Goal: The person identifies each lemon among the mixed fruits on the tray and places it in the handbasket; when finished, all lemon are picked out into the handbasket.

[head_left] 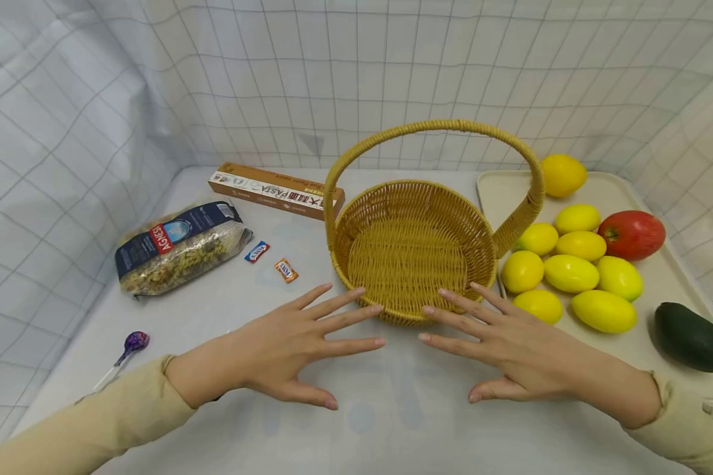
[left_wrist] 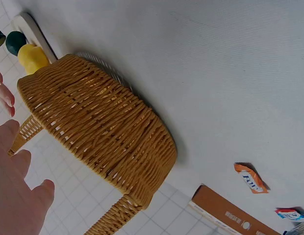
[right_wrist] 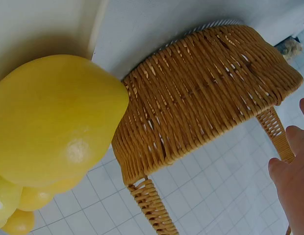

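A yellow wicker basket with a tall arched handle stands in the middle of the table, nothing inside it. In front of its near rim my left hand hovers with fingers spread, holding nothing. On the other side my right hand is likewise spread and without an object, its fingertips near the basket's front right rim. Both wrist views show the woven side of the basket close by, apart from the thumb and fingers. Beside my right hand lie several yellow lemons.
A beige tray at right bears the lemons, a red apple and a dark green avocado. To the left lie a pasta bag, a pasta box, two wrapped candies and a purple lollipop.
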A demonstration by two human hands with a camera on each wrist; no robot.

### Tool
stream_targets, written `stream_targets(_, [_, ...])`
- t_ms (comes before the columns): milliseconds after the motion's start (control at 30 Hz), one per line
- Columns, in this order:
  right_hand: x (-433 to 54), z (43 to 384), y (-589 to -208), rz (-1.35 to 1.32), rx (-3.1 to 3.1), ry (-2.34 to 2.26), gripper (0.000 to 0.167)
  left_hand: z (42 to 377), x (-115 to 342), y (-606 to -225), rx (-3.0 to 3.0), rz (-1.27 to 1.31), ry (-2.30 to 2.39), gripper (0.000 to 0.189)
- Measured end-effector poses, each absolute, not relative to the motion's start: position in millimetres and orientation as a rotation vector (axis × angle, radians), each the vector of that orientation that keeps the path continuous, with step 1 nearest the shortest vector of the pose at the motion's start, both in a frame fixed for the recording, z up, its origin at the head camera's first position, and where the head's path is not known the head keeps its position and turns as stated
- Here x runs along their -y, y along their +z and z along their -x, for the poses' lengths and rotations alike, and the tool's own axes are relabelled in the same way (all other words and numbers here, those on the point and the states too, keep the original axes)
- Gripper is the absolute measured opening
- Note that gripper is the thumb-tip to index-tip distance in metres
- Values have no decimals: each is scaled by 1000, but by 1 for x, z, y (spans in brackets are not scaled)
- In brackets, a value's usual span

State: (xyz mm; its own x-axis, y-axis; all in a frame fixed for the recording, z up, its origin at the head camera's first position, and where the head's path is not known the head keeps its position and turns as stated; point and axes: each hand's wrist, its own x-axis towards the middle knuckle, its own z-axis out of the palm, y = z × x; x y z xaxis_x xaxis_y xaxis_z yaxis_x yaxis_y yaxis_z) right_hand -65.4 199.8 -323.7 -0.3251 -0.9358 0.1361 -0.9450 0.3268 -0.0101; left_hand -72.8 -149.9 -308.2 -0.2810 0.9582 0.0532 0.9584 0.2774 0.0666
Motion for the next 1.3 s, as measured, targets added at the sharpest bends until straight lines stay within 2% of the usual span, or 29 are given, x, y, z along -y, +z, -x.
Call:
stream_targets(467, [-193,69,-323,-1786,2436,133,77,76,151,-311,2485,1896,-160,82])
stream_targets(633, [-206,67,-313,-1670,2526,210,73,74,152,-302,2552,1801,-360,77])
stream_targets(733, [-229,62,-303,-1474,2659,425,68,70,158,-294,2622,1628,-695,69])
stream_targets(833, [-259,55,-302,-1198,2696,763,62,67,166,-293,2641,1338,-1089,60])
stream_targets(967, [-290,46,-313,-814,2649,1067,63,70,169,-313,2564,924,-1559,55])
stream_targets(1033, [-298,43,-322,-669,2634,1163,59,73,167,-326,2519,784,-1728,54])
stream_targets(1200, [-306,46,-347,-533,2621,1350,42,84,149,-351,2506,652,-1911,60])
stream_targets(1300, [-306,51,-358,-517,2653,1354,39,88,138,-362,2492,609,-1950,65])
